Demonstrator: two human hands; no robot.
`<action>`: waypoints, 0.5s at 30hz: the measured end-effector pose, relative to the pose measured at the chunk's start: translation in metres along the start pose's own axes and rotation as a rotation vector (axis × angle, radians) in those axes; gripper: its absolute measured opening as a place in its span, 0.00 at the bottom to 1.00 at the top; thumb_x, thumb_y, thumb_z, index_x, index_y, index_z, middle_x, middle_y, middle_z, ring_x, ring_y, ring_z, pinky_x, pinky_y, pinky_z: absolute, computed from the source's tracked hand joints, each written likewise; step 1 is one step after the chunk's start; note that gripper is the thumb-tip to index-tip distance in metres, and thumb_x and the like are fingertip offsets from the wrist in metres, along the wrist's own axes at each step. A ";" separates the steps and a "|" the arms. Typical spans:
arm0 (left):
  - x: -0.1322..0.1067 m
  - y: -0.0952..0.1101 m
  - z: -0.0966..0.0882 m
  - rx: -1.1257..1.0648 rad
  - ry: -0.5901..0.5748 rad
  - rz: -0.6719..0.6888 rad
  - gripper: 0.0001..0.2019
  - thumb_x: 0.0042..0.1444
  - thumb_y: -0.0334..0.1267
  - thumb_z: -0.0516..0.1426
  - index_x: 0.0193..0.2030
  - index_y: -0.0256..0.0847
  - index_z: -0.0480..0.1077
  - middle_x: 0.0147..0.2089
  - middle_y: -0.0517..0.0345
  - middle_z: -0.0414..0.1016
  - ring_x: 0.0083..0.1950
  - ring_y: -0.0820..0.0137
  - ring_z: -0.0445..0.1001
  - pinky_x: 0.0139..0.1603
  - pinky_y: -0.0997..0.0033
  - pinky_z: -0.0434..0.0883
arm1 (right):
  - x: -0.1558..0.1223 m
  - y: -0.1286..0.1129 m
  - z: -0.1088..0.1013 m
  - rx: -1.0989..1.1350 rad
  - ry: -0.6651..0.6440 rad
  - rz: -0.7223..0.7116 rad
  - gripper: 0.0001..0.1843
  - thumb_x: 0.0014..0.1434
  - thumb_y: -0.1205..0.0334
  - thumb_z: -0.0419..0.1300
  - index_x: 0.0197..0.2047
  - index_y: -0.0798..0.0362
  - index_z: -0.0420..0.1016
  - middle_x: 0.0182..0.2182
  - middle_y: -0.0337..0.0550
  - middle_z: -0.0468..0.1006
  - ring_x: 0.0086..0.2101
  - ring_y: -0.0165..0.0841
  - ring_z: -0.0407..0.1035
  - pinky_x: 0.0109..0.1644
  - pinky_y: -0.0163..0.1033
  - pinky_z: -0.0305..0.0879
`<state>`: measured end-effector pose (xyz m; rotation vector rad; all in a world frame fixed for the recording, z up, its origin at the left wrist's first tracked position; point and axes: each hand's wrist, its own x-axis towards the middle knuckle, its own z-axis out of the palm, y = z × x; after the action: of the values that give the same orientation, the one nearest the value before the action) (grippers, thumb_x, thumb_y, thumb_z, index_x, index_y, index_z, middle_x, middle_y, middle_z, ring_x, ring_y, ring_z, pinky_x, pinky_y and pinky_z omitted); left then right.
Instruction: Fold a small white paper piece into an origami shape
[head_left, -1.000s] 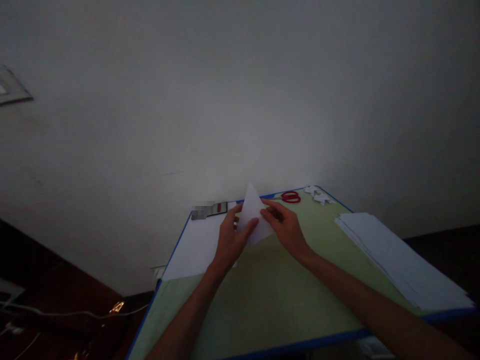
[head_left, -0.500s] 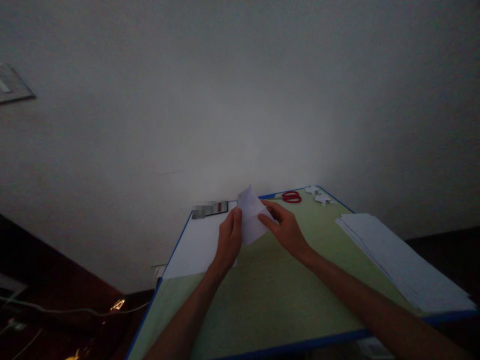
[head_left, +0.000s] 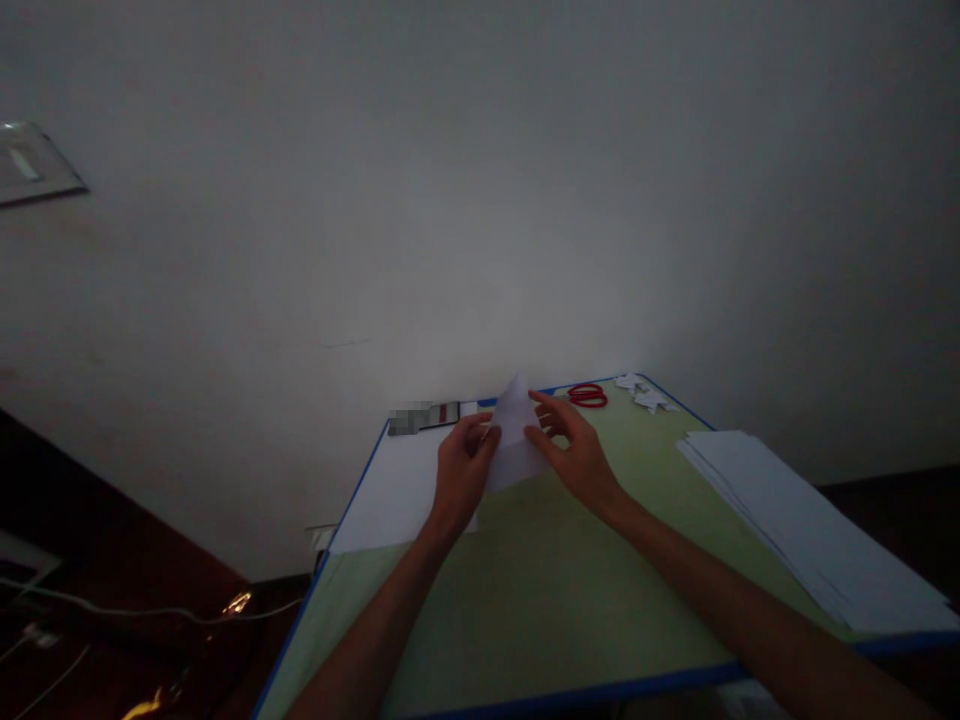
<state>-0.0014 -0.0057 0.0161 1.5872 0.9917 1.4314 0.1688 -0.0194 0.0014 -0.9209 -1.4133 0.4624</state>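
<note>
We hold one folded paper [head_left: 516,445] in the air between our two hands, above the table [head_left: 540,600]; it is plain white, dulled by the dim light, drawn to a point at the top and wider below, its lower edge slanting; the creases are too faint for us to make out.

Our left hand [head_left: 461,475] has thumb and fingers clamped on the paper's left edge; our right hand [head_left: 576,455] grips the right edge, its thumb on the near face and its index finger raised toward the tip; our fingers cover part of both edges.

Left of the grip and under our left hand lies one flat white sheet [head_left: 397,505], a phone [head_left: 448,414] at its far end; just beyond our right hand we see one pair of red-handled scissors [head_left: 587,396], the blade end mostly hidden by our fingers; farther right, near the far corner, lie several paper scraps [head_left: 651,401], overlapping too much to count; well to the right of the grip rests one stack of white paper [head_left: 802,530], its sheets uncountable from here.
</note>
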 end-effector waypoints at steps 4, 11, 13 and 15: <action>-0.001 0.001 0.001 0.031 -0.005 -0.012 0.14 0.55 0.48 0.63 0.40 0.39 0.75 0.34 0.53 0.80 0.36 0.63 0.79 0.36 0.67 0.73 | 0.000 -0.001 -0.001 -0.106 0.024 -0.086 0.24 0.60 0.63 0.61 0.60 0.48 0.72 0.40 0.45 0.76 0.38 0.36 0.70 0.42 0.42 0.69; 0.000 -0.010 -0.001 0.036 -0.008 -0.009 0.14 0.54 0.47 0.63 0.38 0.38 0.73 0.34 0.53 0.79 0.35 0.64 0.78 0.36 0.67 0.73 | -0.002 -0.009 0.002 -0.120 0.070 -0.077 0.20 0.60 0.62 0.63 0.56 0.50 0.73 0.35 0.42 0.80 0.37 0.36 0.74 0.49 0.45 0.67; 0.000 -0.013 -0.001 0.048 0.000 -0.009 0.15 0.54 0.48 0.63 0.40 0.38 0.74 0.33 0.54 0.79 0.34 0.65 0.77 0.35 0.68 0.72 | -0.002 -0.010 0.001 -0.084 0.084 -0.044 0.15 0.60 0.61 0.63 0.51 0.51 0.75 0.35 0.43 0.81 0.37 0.36 0.75 0.48 0.44 0.68; 0.000 -0.014 -0.001 0.058 0.002 -0.004 0.16 0.55 0.48 0.62 0.41 0.37 0.74 0.33 0.54 0.78 0.33 0.66 0.76 0.34 0.69 0.72 | -0.001 -0.009 0.001 -0.080 0.083 -0.043 0.10 0.60 0.61 0.63 0.45 0.51 0.77 0.36 0.44 0.81 0.38 0.37 0.75 0.47 0.43 0.69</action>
<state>-0.0033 -0.0001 0.0032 1.6246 1.0458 1.4131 0.1655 -0.0256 0.0079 -0.9617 -1.3813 0.3334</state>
